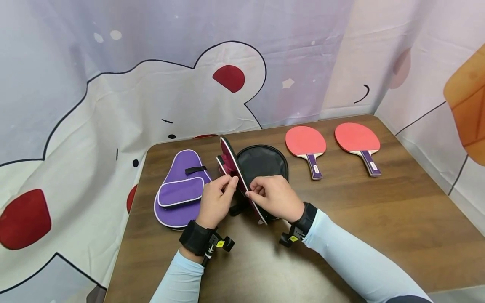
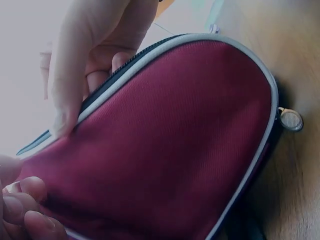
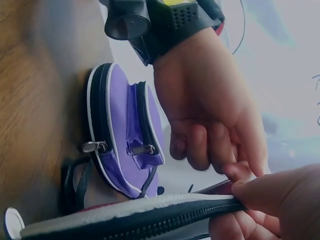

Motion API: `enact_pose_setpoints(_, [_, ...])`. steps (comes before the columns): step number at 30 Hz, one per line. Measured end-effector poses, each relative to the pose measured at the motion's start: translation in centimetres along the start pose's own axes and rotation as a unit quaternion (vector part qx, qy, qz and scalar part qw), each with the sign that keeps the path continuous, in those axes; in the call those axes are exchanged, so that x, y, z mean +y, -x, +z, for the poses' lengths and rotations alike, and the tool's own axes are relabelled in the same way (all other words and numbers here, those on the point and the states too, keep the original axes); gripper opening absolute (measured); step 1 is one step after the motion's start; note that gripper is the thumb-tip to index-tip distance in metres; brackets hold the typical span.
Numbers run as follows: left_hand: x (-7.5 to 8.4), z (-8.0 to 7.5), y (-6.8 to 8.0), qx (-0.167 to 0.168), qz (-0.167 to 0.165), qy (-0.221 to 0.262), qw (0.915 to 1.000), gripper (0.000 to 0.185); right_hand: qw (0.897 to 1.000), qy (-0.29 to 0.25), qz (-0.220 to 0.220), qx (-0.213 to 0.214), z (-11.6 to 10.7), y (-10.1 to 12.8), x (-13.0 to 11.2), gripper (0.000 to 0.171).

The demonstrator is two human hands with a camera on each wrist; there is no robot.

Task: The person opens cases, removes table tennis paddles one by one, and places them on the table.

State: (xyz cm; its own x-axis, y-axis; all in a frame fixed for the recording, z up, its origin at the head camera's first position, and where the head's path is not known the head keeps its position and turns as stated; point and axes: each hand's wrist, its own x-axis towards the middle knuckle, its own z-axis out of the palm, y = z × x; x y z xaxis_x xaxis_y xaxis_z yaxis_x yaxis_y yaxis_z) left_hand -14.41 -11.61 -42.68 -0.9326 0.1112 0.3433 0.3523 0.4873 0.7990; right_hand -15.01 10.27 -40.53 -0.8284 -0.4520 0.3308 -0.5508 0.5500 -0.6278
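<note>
Behind the brown wooden table [image 1: 379, 210] hangs a pale cloth printed with a cartoon bear and red patches [image 1: 151, 84]. Near the middle of the table a maroon racket case [image 1: 242, 176] with white piping stands open, its upper flap raised on edge while the black-lined lower half [image 1: 265, 162] lies flat behind it. The case's long axis runs from the far rounded end toward the person, so the narrow end points at the wrists and both hands meet it at the raised rim. The left hand [image 1: 216, 200] comes in from the left side of the flap, its thumb and curled fingers pinching the zipped edge; the left wrist view shows fingertips [image 2: 25, 205] pressed to the maroon fabric [image 2: 170, 145] and a metal zip pull [image 2: 290, 120] hanging at the far curve. The right hand [image 1: 274, 198] sits on the other side of the flap, fingers curled and pinching the same edge just beside the left hand, so the two are about equally near; the right wrist view shows the zip teeth [image 3: 150, 220] running out from that pinch. A purple racket case [image 1: 182, 191] lies closed just left of the left hand. Two red paddles [image 1: 306, 143] [image 1: 357, 139] with purple handles lie well apart to the right, handles toward the person.
</note>
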Motion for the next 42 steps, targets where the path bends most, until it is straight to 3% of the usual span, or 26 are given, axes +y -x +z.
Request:
enact_pose_setpoints(14, [-0.4, -0.1, 0.2, 0.0, 0.007, 0.002, 1.0, 0.044, 0.997, -0.034, 0.066, 0.016, -1.4, 0.8, 2.7, 0.012])
enact_pose_setpoints(28, [-0.4, -0.1, 0.2, 0.01, 0.012, -0.006, 0.9999, 0.043, 0.981, -0.106, 0.155, 0.041, -2.5, 1.6, 5.9, 0.012])
enact_pose_setpoints(42, [-0.5, -1.1, 0.4, 0.003, -0.008, -0.012, 0.9999, 0.041, 0.976, -0.054, 0.205, 0.045, -2.7, 2.7, 9.6, 0.016])
